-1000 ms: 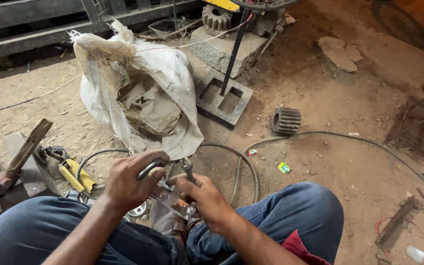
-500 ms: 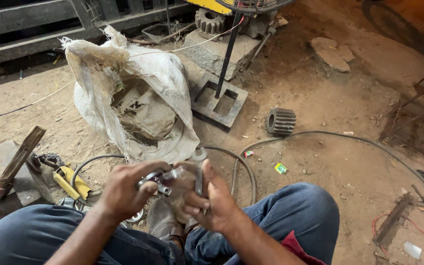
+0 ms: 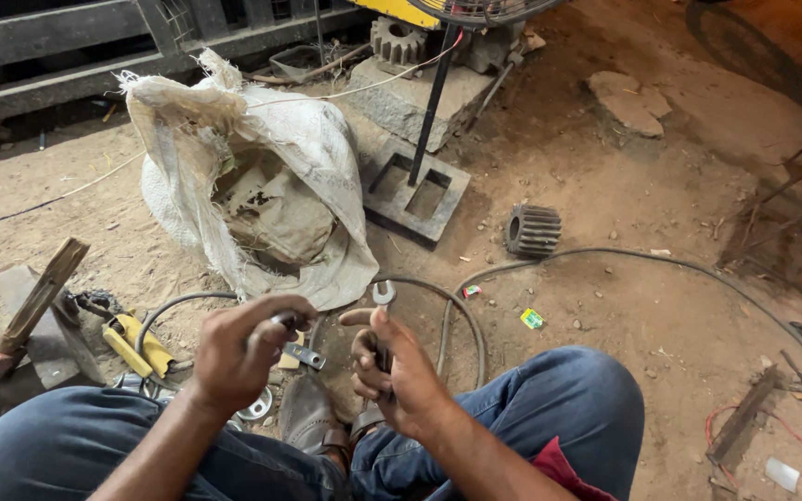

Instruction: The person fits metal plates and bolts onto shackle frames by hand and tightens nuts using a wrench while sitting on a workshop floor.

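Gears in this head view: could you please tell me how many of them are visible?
2. One dark gear lies on its side on the dirt right of the metal base; a paler gear sits on the stone block at the top. Others may be hidden.

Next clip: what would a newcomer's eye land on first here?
Low in the middle, the right hand holds an open-ended spanner upright, while the left hand grips another metal tool beside it. Behind them a torn white sack slumps on the dirt, and a dark toothed gear lies to the right.
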